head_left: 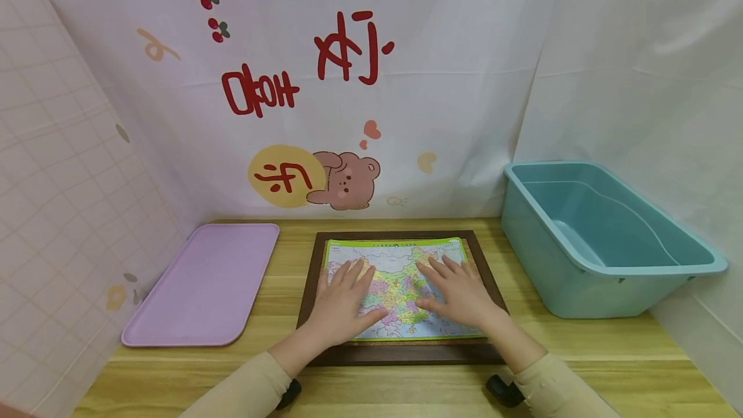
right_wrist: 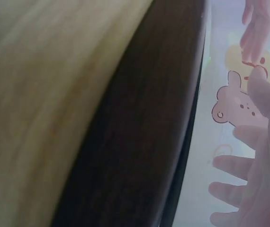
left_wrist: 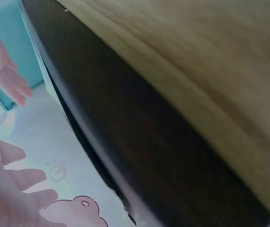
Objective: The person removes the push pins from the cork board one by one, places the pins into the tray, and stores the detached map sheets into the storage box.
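A colourful printed map point(head_left: 395, 286) with a green border lies inside a dark brown wooden frame point(head_left: 406, 355) on the table. My left hand point(head_left: 342, 305) is spread over the map's left side, fingers pointing away from me. Over the right side is my right hand point(head_left: 461, 292), its fingers spread the same way. Neither hand holds anything. Both wrist views look low along the dark edge of the frame point(left_wrist: 125, 109), with the spread fingers of the left hand point(left_wrist: 12, 184) and of the right hand point(right_wrist: 253, 175) showing.
A flat lilac tray point(head_left: 206, 282) lies on the table to the left. To the right stands a deep teal plastic bin point(head_left: 586, 289). Behind the table hangs a white printed cloth point(head_left: 453, 115) with red characters and a bear.
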Demonstrator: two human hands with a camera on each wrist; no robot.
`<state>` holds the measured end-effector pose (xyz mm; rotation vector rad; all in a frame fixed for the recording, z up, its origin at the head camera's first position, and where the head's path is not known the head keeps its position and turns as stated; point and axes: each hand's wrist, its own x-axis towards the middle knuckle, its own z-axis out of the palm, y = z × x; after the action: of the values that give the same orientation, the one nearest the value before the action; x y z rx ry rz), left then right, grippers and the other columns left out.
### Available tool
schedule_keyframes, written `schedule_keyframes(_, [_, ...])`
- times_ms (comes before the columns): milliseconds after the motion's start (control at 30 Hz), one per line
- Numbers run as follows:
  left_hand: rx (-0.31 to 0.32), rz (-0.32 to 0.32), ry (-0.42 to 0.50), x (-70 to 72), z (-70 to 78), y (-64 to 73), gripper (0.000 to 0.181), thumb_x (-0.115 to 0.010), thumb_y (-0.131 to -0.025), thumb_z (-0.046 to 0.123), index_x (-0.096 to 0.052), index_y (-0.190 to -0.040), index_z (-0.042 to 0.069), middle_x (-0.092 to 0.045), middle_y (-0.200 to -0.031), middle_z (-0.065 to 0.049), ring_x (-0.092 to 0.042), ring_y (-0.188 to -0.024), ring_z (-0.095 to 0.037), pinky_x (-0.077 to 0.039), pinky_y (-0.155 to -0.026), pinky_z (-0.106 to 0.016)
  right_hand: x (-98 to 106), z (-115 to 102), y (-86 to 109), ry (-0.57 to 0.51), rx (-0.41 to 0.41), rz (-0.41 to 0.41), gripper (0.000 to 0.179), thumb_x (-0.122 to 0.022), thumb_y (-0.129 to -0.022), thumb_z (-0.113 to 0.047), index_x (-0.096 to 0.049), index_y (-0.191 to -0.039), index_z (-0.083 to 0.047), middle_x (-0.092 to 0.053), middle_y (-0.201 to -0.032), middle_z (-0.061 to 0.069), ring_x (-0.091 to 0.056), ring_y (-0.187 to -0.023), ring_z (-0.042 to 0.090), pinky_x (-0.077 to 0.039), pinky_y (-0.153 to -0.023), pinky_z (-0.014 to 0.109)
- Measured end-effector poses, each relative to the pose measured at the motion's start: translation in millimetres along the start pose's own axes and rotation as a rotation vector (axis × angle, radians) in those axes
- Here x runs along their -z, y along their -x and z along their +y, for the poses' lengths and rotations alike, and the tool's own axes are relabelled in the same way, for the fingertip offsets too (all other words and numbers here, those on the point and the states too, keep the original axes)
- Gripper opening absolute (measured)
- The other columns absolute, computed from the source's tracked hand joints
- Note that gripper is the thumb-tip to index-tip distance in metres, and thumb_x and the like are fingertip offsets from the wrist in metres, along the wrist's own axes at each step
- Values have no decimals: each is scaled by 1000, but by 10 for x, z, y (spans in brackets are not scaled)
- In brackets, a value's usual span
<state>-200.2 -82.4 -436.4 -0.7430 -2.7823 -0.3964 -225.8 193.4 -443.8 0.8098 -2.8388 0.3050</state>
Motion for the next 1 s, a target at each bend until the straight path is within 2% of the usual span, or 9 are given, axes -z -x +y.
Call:
schedule_keyframes(200, [-6, -19, -37, 34, 36, -66, 82, -56, -90, 66, -46, -149, 10, -38, -154, -17, -30, -142, -41, -15, -108, -72, -2, -45, 26, -38, -21, -85, 75, -65, -90, -56, -47, -149, -13, -44, -148, 21, -34, -136, 51, -25, -103, 74])
schedule_keyframes(500, [-20, -45, -26, 120, 64, -188, 82, -54, -91, 66, -45, -150, 10, -36, -155, -18, -26, -143, -43, -12, -108, -73, -25, -33, 45, -44, 8, -182, 78, -68, -88, -55, -45, -150, -14, -42, -150, 20, -34, -136, 52, -25, -103, 74])
schedule_keyframes(800, [-2, -103, -1, 133, 91, -271, 79, -57, -91, 63, -46, -149, 11, -35, -155, -18, -24, -143, -44, -12, -107, -74, -41, 2, 57, -74, 58, -216, 79, -70, -86, -54, -49, -146, -8, -38, -151, 26, -37, -131, 56, -38, -99, 67])
schedule_keyframes(1000, [-6, -139, 4, 140, 118, -351, 77, -58, -92, 62, -47, -148, 10, -36, -154, -19, -28, -142, -45, -17, -107, -73, -12, 7, 39, -75, 67, -238, 78, -72, -85, -51, -50, -145, -5, -38, -150, 27, -38, -130, 56, -37, -101, 65])
